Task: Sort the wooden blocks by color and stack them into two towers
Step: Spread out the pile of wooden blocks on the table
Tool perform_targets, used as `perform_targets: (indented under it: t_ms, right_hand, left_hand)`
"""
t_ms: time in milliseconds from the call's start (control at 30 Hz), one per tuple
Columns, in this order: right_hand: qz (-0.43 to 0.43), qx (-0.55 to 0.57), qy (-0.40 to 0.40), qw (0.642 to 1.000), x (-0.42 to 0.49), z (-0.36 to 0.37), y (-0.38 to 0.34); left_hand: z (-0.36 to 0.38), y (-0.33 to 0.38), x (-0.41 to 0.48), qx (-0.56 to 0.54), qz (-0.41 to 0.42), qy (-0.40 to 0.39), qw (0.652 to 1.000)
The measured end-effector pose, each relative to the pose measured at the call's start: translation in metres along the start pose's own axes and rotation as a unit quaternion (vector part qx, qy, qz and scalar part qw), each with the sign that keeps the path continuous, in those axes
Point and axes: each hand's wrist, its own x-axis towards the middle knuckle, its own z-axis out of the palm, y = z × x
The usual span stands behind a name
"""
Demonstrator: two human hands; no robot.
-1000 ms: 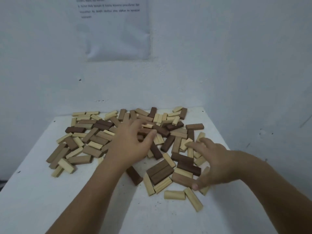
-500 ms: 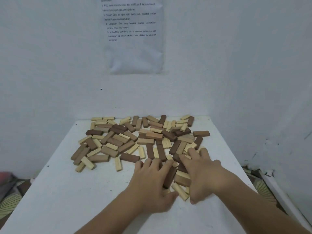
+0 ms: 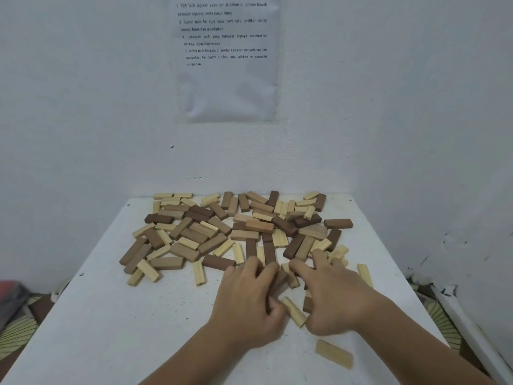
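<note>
Sorting stage, no towers yet: my left hand (image 3: 247,298) and right hand (image 3: 334,297) curl over mixed blocks (image 3: 293,312) on the worktop (image 3: 138,329), grip unclear; next, separate dark from pale.

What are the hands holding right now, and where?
The left hand grips a dark block by its long sides; whether the right hand grips anything cannot be told.

Both forearms are extended forward, palms turned down. The left hand (image 3: 247,298) is held with fingers (image 3: 251,266) bent and thumb tucked beneath their tips. The right hand (image 3: 336,298) is spread, fingers (image 3: 301,269) nearly straight.
</note>
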Motion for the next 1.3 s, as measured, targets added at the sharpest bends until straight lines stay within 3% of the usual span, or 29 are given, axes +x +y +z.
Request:
perform_targets:
  t_ms: [400,567,733,867,933,1033,1100,1200,1300]
  right_hand:
    - [-0.012,0.008,-0.021,1.000,-0.003,-0.008,0.001]
    - [-0.035,0.034,0.053,0.997,0.038,-0.042,-0.003]
    - [-0.011,0.044,0.043,0.998,0.125,-0.071,-0.018]
    - [-0.007,0.031,-0.010,0.999,0.157,-0.060,-0.017]
    - [-0.018,0.066,0.029,0.997,0.144,-0.051,-0.009]
    - [-0.005,0.111,0.143,0.983,0.094,-0.034,0.019]
    - [0.051,0.119,0.115,0.985,0.049,-0.018,0.046]
    - [0.155,0.087,-0.025,0.984,-0.005,0.011,0.073]
    - [0.157,0.076,-0.049,0.983,-0.028,0.037,0.067]
  left_hand:
    - [-0.026,-0.017,-0.003,-0.040,-0.023,0.031,0.998]
    - [-0.053,-0.054,0.031,-0.032,-0.013,0.080,0.996]
    - [-0.055,-0.109,0.101,0.046,-0.054,0.041,0.997]
    - [-0.038,-0.139,0.122,0.080,-0.101,-0.092,0.987]
    - [-0.035,-0.136,0.110,0.069,-0.121,-0.103,0.985]
    - [-0.046,-0.103,0.061,0.039,-0.101,-0.037,0.993]
    - [-0.057,-0.070,0.015,0.016,-0.090,-0.072,0.993]
    - [-0.051,-0.036,-0.037,0.040,-0.080,-0.172,0.981]
    - [-0.032,-0.024,-0.053,0.036,-0.062,-0.172,0.982]
